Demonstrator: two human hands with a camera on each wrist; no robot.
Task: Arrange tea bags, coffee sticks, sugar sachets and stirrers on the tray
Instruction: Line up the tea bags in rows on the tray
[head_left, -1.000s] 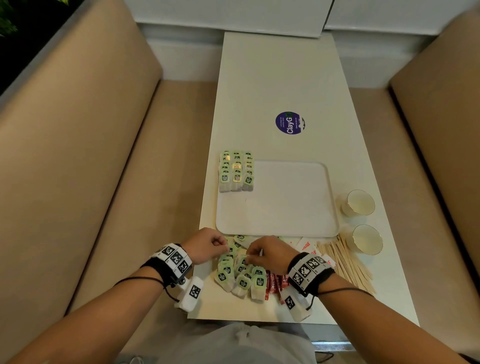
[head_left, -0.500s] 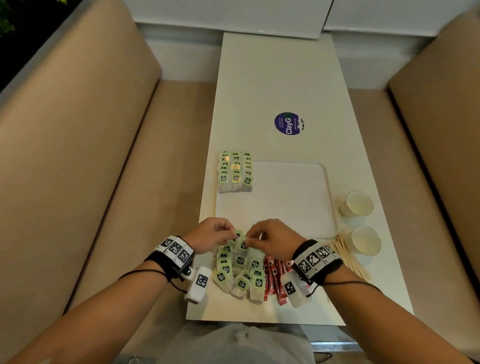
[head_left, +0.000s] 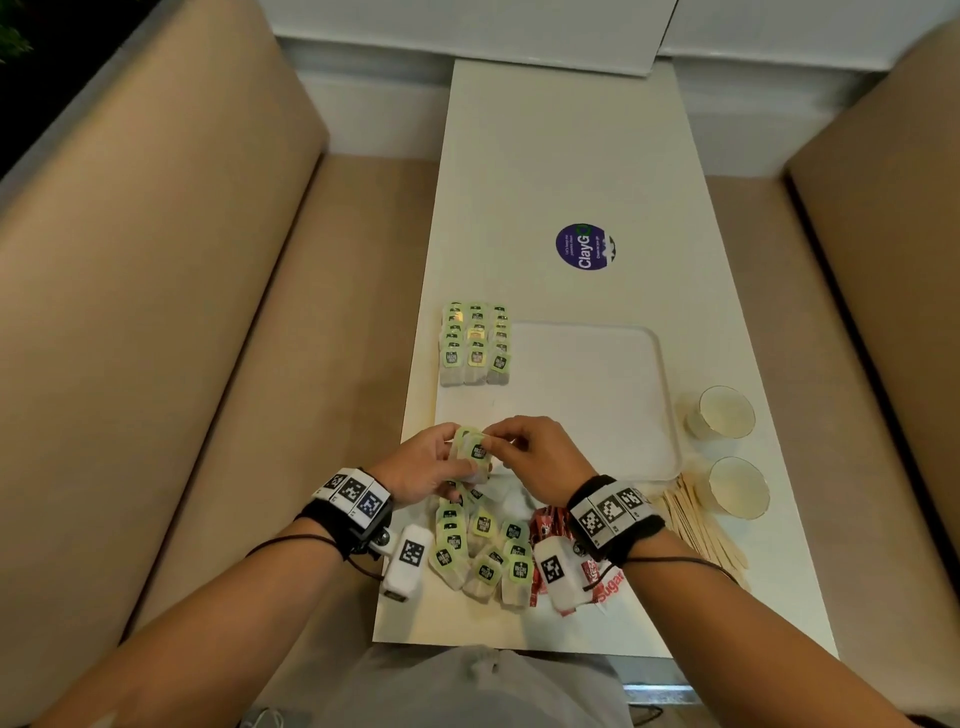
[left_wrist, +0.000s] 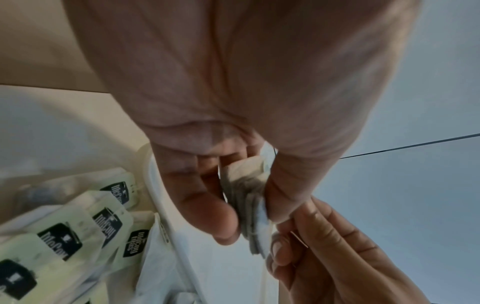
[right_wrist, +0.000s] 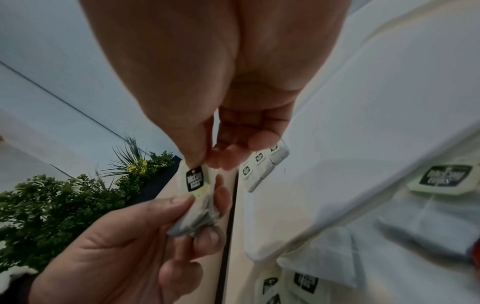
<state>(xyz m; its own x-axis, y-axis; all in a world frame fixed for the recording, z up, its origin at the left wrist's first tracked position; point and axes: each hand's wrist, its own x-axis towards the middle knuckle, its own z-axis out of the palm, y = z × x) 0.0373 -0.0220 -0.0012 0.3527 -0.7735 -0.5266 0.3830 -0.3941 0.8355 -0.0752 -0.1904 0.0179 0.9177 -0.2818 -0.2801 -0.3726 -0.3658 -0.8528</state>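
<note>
My left hand (head_left: 441, 460) grips a small stack of tea bags (head_left: 474, 451) just above the near left edge of the white tray (head_left: 597, 405). My right hand (head_left: 501, 441) pinches the green tag of the top bag. In the left wrist view the stack (left_wrist: 246, 197) sits between thumb and fingers, and in the right wrist view the tag (right_wrist: 194, 179) is pinched. Rows of tea bags (head_left: 475, 345) lie in the tray's far left corner. Loose tea bags (head_left: 483, 551), red coffee sticks (head_left: 548, 525), a sugar sachet (head_left: 609, 591) and wooden stirrers (head_left: 701, 530) lie on the table in front.
Two paper cups (head_left: 724, 413) (head_left: 737, 486) stand right of the tray. A purple sticker (head_left: 584, 247) marks the table (head_left: 545, 156) farther back. Beige bench seats flank the narrow table on both sides.
Both hands rose from the loose pile and moved forward to the tray's near edge, now holding a small stack of tea bags together.
</note>
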